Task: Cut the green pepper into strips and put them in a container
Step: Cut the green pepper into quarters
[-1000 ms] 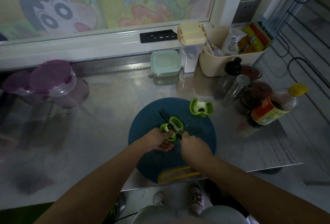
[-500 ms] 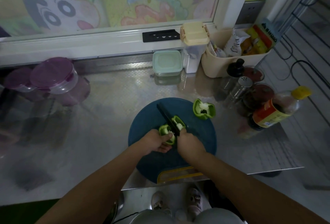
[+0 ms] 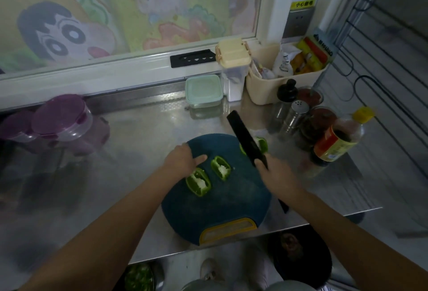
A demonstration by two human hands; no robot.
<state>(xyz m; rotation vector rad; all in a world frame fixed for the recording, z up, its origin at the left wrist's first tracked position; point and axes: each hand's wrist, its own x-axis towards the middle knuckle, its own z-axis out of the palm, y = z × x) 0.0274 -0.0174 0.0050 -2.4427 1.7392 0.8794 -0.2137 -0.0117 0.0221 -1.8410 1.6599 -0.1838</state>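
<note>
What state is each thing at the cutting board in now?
Black knife: in right hand, raised off round blue cutting board.
Left hand: open, on board.
Near green pepper piece: cut open, seeds up.
Middle green pepper piece: same.
Far green pepper piece: partly behind blade.
Mint square container: lidded.

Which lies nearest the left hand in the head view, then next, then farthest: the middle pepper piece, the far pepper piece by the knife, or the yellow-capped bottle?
1. Middle pepper piece, just right of the left hand, on the board.
2. Far pepper piece, at the board's far right edge, partly behind the knife.
3. Yellow-capped bottle, off the board, farther right.
</note>
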